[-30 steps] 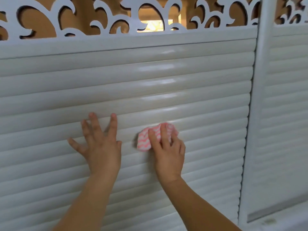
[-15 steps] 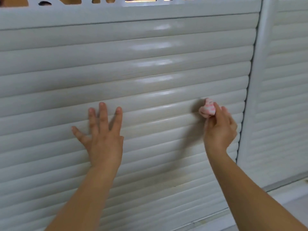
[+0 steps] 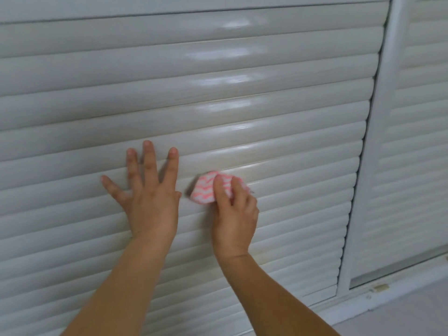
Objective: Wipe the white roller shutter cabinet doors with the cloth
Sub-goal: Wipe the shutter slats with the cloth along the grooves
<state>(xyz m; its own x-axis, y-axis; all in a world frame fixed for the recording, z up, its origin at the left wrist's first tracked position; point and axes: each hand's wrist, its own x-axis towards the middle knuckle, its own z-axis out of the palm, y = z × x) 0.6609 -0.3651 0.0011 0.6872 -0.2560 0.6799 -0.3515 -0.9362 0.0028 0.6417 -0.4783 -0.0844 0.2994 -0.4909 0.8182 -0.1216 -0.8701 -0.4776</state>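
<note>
Pressing flat on the slats, the left hand (image 3: 151,202) had its fingers (image 3: 148,161) spread wide and straight, holding nothing, palm against the left roller shutter door (image 3: 242,117). Just beside it, the right hand (image 3: 236,214) gripped a bunched pink-and-white cloth (image 3: 206,190), fingers curled over its top and pushing it onto the same door at mid height. A white upright post (image 3: 368,166) separated this door from the right door (image 3: 412,141), which neither hand touched.

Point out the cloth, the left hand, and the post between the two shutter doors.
cloth (image 3: 204,190): head view, striped fold left of the fingers.
left hand (image 3: 151,197): head view, back of hand.
post (image 3: 363,166): head view, mid-height of the white upright.
</note>
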